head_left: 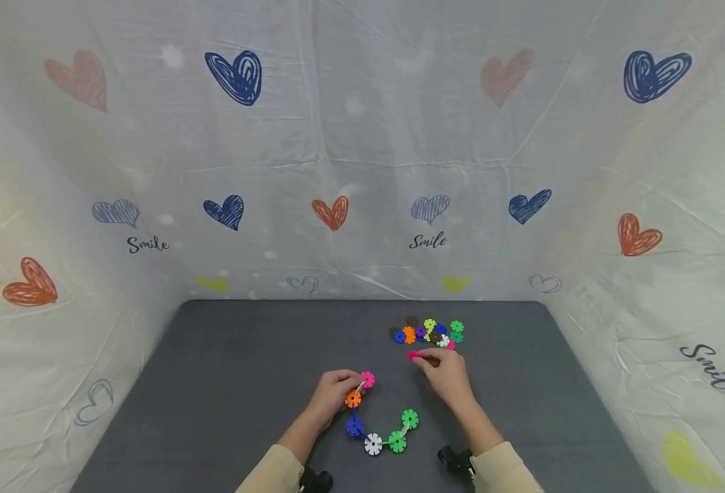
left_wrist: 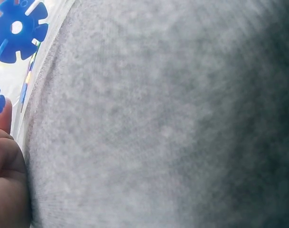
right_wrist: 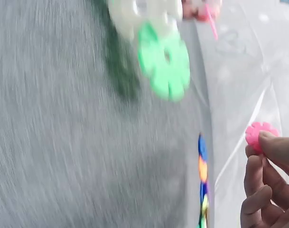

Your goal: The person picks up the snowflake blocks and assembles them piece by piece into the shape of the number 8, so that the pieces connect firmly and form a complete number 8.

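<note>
One left hand (head_left: pixel 333 395) pinching a disc chain (head_left: pixel 372 438) near one end over the surface (head_left: pixel 245 370), one right hand (head_left: pixel 448 376) pinching a pink disc (head_left: pixel 412 356) near the pile (head_left: pixel 420 331): unsupported links might swing and detach.

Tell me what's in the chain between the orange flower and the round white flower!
Blue pieces lie there, joining the orange flower to the white flower. The head view shows it.
</note>
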### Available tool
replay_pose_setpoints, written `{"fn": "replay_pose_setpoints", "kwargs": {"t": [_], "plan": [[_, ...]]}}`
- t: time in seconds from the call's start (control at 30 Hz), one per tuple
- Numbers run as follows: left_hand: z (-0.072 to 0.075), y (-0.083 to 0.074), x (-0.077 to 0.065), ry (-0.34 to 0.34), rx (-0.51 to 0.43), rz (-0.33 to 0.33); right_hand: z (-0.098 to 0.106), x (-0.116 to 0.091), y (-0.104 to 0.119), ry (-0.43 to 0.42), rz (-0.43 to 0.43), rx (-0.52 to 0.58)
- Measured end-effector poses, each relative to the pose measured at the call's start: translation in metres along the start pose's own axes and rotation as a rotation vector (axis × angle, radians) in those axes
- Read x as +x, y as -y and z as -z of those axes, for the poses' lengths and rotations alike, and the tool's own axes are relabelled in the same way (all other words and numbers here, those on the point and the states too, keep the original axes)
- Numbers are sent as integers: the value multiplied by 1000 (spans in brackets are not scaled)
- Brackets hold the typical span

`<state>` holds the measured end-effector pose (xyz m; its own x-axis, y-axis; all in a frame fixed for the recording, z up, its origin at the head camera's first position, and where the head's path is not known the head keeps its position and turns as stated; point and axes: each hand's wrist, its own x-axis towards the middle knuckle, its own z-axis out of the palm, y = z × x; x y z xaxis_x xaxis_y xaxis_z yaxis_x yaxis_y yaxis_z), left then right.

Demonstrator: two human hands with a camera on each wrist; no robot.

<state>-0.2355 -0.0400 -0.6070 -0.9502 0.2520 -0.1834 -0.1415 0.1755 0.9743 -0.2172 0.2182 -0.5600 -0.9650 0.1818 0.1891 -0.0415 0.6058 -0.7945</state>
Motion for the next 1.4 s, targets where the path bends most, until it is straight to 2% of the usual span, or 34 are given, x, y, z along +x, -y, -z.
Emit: {"fn": "replay_pose_setpoints", "kwargs": {"t": [0.3, 0.63, 0.87, 1.07, 1.4], "plan": [[0, -2, -1, -19, 4, -2, -24, -15, 19, 62, 104, 35], [0, 1, 2, -20, -5, 1, -40, -22, 23, 169, 134, 4], [-1, 0, 2, -37, -19, 10, -42, -22, 22, 163, 146, -19], [-2, 3, 2, -12, -8, -11, -46, -25, 19, 173, 158, -41], [-2, 3, 1, 12, 12, -30, -46, -22, 24, 140, 290, -172]]}}
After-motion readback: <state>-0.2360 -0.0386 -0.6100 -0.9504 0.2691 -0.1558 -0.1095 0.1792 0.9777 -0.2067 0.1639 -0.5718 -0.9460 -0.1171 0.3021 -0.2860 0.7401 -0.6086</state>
